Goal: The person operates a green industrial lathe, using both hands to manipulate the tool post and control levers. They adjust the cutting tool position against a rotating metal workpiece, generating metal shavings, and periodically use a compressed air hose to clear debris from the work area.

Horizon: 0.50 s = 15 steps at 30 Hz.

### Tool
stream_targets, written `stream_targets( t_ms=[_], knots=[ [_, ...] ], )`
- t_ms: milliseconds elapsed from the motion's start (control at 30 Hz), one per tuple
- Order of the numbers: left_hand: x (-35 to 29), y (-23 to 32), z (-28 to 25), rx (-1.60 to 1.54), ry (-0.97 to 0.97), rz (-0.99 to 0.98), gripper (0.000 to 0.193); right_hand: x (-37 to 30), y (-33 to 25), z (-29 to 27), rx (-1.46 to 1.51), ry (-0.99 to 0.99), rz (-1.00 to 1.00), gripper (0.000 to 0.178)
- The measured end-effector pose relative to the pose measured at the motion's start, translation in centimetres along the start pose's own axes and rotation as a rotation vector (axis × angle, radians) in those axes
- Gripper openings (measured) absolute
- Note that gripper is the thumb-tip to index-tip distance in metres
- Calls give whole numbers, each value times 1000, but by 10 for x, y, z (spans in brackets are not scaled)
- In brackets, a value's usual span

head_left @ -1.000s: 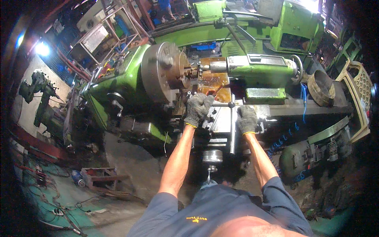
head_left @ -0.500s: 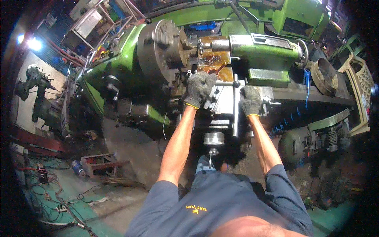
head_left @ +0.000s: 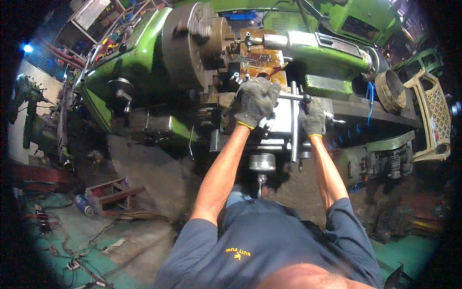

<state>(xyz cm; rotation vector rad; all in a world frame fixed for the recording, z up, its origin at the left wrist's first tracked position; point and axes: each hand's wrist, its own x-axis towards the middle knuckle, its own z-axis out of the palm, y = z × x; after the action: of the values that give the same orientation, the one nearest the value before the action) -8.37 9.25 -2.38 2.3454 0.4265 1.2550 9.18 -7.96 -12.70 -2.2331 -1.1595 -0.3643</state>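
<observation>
My left hand [head_left: 257, 102], in a grey knit glove, is closed over the lathe's tool post area. From beside its fingers a metal lever [head_left: 290, 97] with a black knob reaches right; the glove hides exactly what it grips. My right hand [head_left: 313, 118], gloved too, curls down at the carriage's right side, beside an upright silver bar [head_left: 294, 127] and a small crank handle [head_left: 332, 118]. Its fingers are largely hidden. Beyond my hands, the large chuck [head_left: 185, 53] faces the tailstock [head_left: 320, 50]. Metal chips lie on the oily brown tray [head_left: 260, 60] between them.
A round handwheel [head_left: 262, 162] sticks out toward my body below the carriage. At the right, a metal ring [head_left: 391, 91] rests near a beige plastic chair [head_left: 430, 115]. Cables [head_left: 72, 250] and a rusty frame [head_left: 113, 192] lie on the floor at left.
The view has shifted, bringing the lathe higher in the picture. My left hand has moved right over the tool post, and the knobbed lever now reaches further past the silver bar.
</observation>
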Motion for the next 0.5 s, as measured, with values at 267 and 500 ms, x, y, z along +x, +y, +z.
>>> stream_targets(
  t_ms=[267, 500],
  knots=[
    [1, 2, -4, -10, -37, 32, 40, -4, 12, 11, -87, -98, 43, 19],
    [2, 3, -10, -20, -19, 43, 37, -9, 23, 22, -77, 5, -3, 21]
  ],
)
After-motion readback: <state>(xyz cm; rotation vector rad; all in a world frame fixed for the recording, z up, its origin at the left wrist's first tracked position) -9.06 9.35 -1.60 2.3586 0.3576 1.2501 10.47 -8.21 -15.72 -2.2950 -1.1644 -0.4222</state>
